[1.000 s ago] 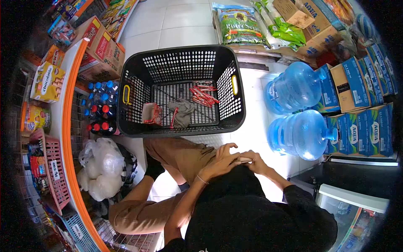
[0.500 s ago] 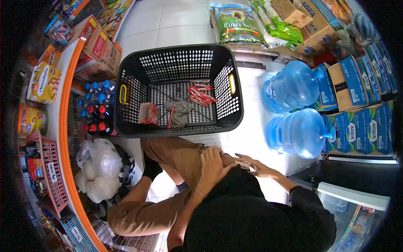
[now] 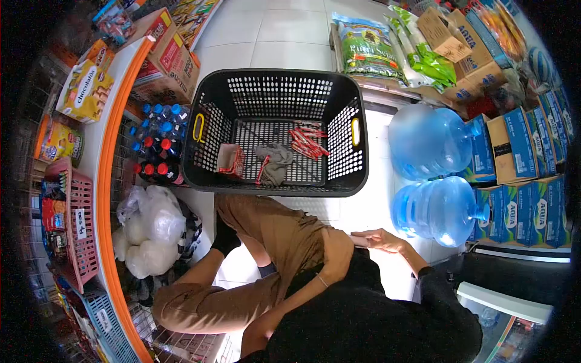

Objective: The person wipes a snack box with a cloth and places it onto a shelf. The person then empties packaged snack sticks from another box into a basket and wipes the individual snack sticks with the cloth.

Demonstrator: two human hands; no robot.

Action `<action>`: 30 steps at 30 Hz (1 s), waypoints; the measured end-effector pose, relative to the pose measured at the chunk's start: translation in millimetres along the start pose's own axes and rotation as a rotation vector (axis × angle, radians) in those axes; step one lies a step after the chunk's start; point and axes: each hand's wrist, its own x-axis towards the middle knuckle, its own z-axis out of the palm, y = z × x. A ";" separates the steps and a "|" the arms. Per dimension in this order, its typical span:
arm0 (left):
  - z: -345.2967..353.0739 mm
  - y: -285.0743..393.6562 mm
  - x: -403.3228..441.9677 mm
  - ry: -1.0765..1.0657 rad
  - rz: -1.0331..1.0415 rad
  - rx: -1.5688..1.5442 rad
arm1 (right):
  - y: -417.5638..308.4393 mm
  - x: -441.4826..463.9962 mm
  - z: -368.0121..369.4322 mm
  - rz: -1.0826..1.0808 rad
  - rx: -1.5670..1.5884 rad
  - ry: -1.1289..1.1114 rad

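My left hand, with a thin bracelet at the wrist, lies over my lap near the waist; its fingers are hidden. Just right of it, my right hand has its fingers bent around something pale and narrow that I cannot make out. In front of my folded legs stands a black plastic basket with yellow handles. Inside it are a small red-and-white open box, a grey crumpled cloth and several red-and-white packets. Neither hand touches the basket.
Two large blue water jugs lie on the right beside stacked Aqua cartons. Bottles, white plastic bags and an orange-edged shelf are on the left. A rice sack lies at the back.
My left hand has turned and moved right and down, hiding its fingers. My right hand has closed more. The whole view has shifted, so the basket appears farther right.
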 end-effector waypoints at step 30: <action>99.5 -101.5 90.1 -0.395 0.610 -1.305 | 31.2 53.3 -27.9 0.184 0.150 0.041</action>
